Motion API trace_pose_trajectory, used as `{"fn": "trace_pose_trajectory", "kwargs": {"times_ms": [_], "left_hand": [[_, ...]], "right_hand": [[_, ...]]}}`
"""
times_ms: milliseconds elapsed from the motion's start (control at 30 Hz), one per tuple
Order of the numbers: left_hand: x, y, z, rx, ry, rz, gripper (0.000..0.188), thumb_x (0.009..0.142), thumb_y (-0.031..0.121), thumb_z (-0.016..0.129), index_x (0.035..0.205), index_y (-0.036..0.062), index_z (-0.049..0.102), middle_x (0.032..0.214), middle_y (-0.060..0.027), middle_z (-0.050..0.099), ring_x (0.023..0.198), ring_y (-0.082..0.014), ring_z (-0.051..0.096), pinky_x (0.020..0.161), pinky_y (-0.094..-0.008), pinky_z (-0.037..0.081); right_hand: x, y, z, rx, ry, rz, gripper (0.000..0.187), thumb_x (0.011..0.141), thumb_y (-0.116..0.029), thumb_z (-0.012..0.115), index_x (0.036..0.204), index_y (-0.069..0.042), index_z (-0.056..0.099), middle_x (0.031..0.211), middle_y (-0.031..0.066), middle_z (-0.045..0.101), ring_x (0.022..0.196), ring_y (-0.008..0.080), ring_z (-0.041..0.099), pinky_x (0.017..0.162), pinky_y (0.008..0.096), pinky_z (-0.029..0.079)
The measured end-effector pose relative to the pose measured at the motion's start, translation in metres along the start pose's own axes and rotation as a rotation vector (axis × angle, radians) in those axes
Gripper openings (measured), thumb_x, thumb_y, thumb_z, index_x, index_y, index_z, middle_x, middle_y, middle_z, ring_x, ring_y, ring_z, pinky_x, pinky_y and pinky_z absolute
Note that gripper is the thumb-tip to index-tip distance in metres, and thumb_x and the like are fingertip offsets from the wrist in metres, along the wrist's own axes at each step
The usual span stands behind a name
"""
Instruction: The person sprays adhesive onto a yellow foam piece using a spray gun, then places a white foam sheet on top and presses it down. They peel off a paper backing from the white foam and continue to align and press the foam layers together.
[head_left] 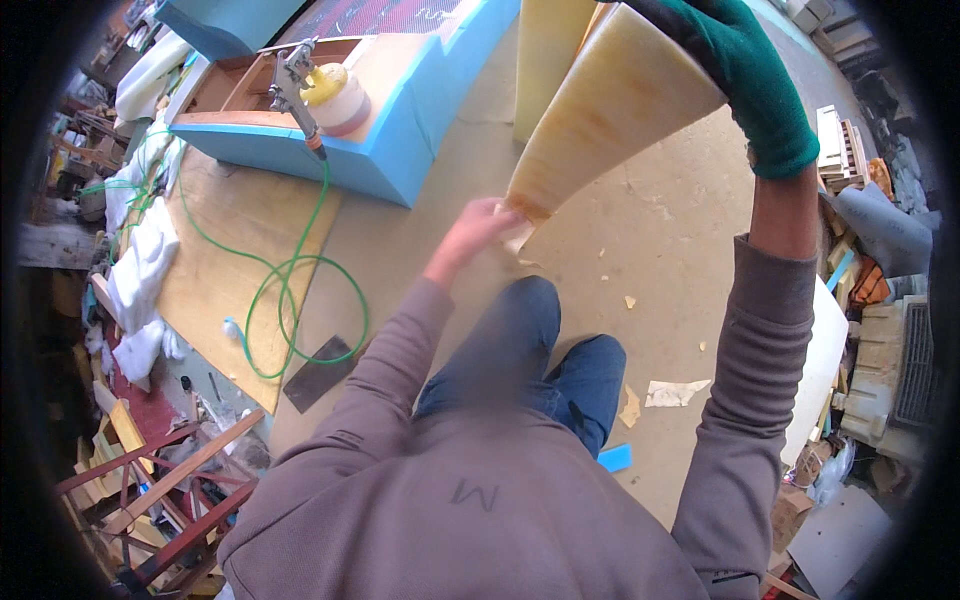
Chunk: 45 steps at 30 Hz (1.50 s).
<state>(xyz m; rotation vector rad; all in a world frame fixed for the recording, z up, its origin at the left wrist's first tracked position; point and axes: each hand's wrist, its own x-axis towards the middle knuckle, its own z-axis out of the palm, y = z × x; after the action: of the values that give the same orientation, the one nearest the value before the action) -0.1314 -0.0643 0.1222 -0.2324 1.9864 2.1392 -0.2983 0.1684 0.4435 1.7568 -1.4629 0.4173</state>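
A yellowish foam sheet (625,105) with brownish stains is held up in front of me, tilted, its narrow end low. My right hand (745,75), in a green glove, grips its upper edge; those fingers are partly hidden behind the foam. At the narrow lower end my bare left hand (482,228) has its fingers closed on the corner, where a pale scrap hangs down. Behind the sheet stands another pale yellow foam piece (540,75).
At the far left is a blue foam-covered furniture frame (390,150) with a spray gun (295,85) and its cup. A green hose (290,290) loops over a wooden board (230,250). Foam scraps (678,393) lie on the floor; wooden frames (170,490) clutter the lower left.
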Motion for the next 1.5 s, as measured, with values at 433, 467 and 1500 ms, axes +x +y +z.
{"fn": "trace_pose_trajectory", "kwargs": {"times_ms": [433, 467, 1500], "left_hand": [[-0.008, 0.014, 0.023, 0.003, 0.026, -0.172, 0.044, 0.101, 0.029, 0.071, 0.135, 0.0012, 0.074, 0.122, -0.0060, 0.075, 0.105, -0.0167, 0.069, 0.086, -0.0337, 0.055], [-0.010, 0.017, 0.027, 0.009, 0.042, -0.192, 0.046, 0.101, 0.031, 0.072, 0.135, 0.0007, 0.074, 0.124, -0.0065, 0.074, 0.107, -0.0175, 0.068, 0.088, -0.0344, 0.055], [0.004, 0.010, -0.029, 0.755, 0.130, 0.105, 0.035, 0.098, 0.036, 0.069, 0.116, 0.0089, 0.081, 0.118, -0.0209, 0.078, 0.111, -0.0435, 0.072, 0.094, -0.0537, 0.057]], "right_hand": [[0.017, 0.004, 0.017, -0.123, 0.137, -0.026, 0.019, 0.088, -0.007, 0.072, 0.106, -0.011, 0.077, 0.114, 0.0065, 0.075, 0.110, 0.0280, 0.070, 0.098, 0.0385, 0.058], [0.022, 0.009, 0.019, -0.132, 0.150, -0.028, 0.019, 0.088, -0.007, 0.073, 0.106, -0.012, 0.077, 0.113, 0.0065, 0.075, 0.109, 0.0280, 0.070, 0.098, 0.0385, 0.058], [0.022, -0.003, -0.039, 0.548, -0.275, 0.770, 0.034, 0.111, -0.025, 0.062, 0.142, -0.014, 0.072, 0.159, 0.0068, 0.059, 0.151, 0.0277, 0.052, 0.125, 0.0411, 0.044]]}}
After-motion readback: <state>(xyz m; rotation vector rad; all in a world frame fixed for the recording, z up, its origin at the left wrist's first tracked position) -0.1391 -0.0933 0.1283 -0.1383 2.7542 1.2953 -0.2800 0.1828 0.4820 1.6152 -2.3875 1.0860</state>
